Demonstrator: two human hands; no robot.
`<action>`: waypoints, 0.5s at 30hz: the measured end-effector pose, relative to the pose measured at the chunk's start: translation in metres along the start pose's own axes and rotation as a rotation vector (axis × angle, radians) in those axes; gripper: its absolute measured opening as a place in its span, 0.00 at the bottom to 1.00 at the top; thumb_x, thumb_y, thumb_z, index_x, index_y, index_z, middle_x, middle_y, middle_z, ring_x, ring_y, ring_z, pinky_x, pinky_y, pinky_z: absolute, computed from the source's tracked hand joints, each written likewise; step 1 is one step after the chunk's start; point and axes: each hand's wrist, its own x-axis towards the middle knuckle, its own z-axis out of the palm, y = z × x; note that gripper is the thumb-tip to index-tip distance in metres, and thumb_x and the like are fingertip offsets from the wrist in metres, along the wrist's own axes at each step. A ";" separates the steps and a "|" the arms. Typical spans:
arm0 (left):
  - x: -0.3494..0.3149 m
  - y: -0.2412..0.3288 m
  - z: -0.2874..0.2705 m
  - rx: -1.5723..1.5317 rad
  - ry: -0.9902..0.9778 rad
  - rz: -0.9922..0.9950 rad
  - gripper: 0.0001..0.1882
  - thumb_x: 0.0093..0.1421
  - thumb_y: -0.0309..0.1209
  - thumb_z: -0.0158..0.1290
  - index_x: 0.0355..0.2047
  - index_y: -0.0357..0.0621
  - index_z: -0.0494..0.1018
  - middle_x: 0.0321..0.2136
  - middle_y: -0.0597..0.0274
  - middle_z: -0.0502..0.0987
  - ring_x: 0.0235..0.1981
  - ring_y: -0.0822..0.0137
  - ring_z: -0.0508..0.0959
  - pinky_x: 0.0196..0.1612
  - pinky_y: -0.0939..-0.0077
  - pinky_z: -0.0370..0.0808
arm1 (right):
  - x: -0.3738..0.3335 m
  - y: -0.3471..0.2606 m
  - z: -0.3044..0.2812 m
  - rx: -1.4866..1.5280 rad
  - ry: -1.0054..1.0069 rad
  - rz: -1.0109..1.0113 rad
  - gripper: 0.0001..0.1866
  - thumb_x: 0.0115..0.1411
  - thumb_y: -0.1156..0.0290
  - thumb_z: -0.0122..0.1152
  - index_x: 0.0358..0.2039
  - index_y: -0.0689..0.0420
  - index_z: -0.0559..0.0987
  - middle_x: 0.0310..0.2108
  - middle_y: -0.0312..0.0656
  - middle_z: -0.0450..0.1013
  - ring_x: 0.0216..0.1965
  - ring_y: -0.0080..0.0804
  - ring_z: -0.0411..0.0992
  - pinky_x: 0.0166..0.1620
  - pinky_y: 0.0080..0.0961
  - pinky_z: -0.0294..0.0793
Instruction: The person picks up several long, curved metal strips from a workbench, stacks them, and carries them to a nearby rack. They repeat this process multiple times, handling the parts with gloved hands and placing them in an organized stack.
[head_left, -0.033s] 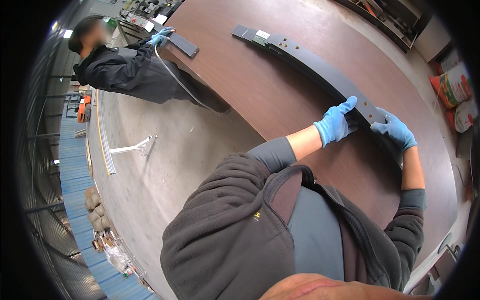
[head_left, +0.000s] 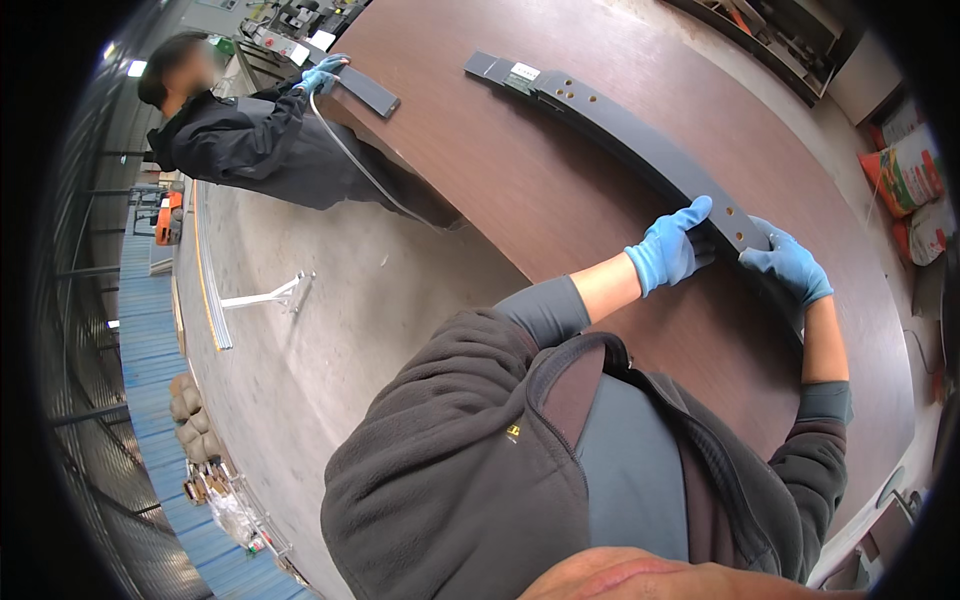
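Observation:
A long dark grey beam [head_left: 640, 145] lies across the brown table, slanting from far left to near right. Several round holes show near its far end and more beside my hands; a white label [head_left: 524, 71] is stuck close to the far tip. My left hand [head_left: 672, 245], in a light blue glove, grips the near edge, thumb on top and fingers curled beneath. Farther right, my right hand [head_left: 790, 264], gloved alike, is closed around the beam by its near-right end. That end is partly hidden behind the right hand and wrist.
Across the table [head_left: 440, 150] at far left, a person in dark clothes [head_left: 260, 150] rests a gloved hand on a shorter grey bar [head_left: 368, 91]. A white metal stand [head_left: 270, 292] is on the floor at left. Printed sacks [head_left: 905, 175] stand beyond the right edge.
The beam has rolled slightly in my hands, so the holes and label at its far end sit a little differently. Both hands keep their grip.

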 end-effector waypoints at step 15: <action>-0.036 -0.007 -0.055 -0.220 -0.492 0.112 0.37 0.74 0.54 0.56 0.74 0.45 0.67 0.69 0.53 0.75 0.70 0.52 0.74 0.75 0.49 0.68 | -0.025 -0.017 0.105 -0.691 0.441 -0.226 0.68 0.40 0.46 0.83 0.78 0.61 0.61 0.72 0.59 0.64 0.74 0.60 0.61 0.74 0.53 0.61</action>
